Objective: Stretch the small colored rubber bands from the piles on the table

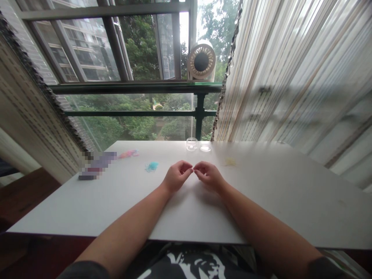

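My left hand [178, 176] and my right hand [209, 176] meet over the middle of the white table [200, 223]. On both, thumb and forefinger are pinched, and the tips almost touch each other. Whatever may be between the fingertips is too small to make out. Left of my left hand lies a small pile of light-blue bits [151, 166]. A pale yellow scatter of small pieces [231, 161] lies beyond my right hand, to its right. Behind the hands stand a clear round jar [192, 145] and a clear round lid [205, 148].
A pink, multicoloured heap [129, 154] lies at the back left, near a blurred-out purple box [98, 166]. A white round fan [202, 62] sits on the window ledge. Curtains [279, 73] hang on both sides, and a dark green railing [136, 89] runs behind the table.
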Demonstrator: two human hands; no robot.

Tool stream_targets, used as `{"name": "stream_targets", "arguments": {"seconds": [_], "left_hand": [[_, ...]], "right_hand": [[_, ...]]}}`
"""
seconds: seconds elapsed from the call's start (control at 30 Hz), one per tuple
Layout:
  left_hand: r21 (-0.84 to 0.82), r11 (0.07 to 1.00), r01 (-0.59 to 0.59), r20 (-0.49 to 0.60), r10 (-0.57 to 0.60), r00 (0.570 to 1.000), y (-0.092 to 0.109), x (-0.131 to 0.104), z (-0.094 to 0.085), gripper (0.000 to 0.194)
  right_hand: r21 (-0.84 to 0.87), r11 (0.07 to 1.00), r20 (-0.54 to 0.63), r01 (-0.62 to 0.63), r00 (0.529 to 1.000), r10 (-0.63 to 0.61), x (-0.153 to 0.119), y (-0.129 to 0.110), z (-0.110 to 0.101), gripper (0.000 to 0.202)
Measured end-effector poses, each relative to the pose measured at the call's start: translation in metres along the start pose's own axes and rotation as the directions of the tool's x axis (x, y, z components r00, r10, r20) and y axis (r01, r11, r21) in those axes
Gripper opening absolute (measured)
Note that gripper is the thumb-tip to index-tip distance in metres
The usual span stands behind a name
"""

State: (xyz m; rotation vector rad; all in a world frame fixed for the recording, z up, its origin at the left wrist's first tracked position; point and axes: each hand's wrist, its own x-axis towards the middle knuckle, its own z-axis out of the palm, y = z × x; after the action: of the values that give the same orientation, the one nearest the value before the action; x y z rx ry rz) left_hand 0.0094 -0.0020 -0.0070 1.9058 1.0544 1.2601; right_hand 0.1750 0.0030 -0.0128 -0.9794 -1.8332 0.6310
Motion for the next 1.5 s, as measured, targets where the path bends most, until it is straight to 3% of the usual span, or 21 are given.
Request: {"name": "stream_targets", "arguments": {"seconds": [0.23, 0.4, 0.63, 0.8, 1.5], "left_hand": [[-0.005, 1.000, 0.006, -0.007, -0.006, 1.000, 0.000, 0.000, 0.000, 0.023], [-0.014, 1.000, 0.028, -0.036, -0.029, 0.999, -0.003, 0.002, -0.002, 0.024], [-0.043, 0.997, 0.065, -0.080, -0.069, 0.994, -0.009, 0.006, -0.010, 0.024], [-0.073, 0.995, 0.068, -0.104, -0.076, 0.992, -0.009, 0.007, -0.012, 0.024], [-0.101, 0.991, 0.082, -0.064, -0.089, 0.994, -0.010, 0.006, -0.012, 0.023]], "right_hand": [[-0.071, 0.997, 0.003, 0.031, 1.000, -0.030, 0.000, -0.002, -0.004, 0.006], [-0.224, 0.970, 0.015, 0.098, 0.995, -0.097, 0.008, -0.002, -0.029, 0.009], [-0.530, 0.838, -0.096, -0.125, 0.992, 0.087, 0.018, 0.034, -0.061, 0.011], [-0.535, 0.830, -0.087, -0.160, 0.987, 0.134, 0.017, 0.042, -0.059, 0.012], [-0.572, 0.812, -0.059, -0.112, 0.994, 0.096, 0.017, 0.043, -0.049, 0.016]]}}
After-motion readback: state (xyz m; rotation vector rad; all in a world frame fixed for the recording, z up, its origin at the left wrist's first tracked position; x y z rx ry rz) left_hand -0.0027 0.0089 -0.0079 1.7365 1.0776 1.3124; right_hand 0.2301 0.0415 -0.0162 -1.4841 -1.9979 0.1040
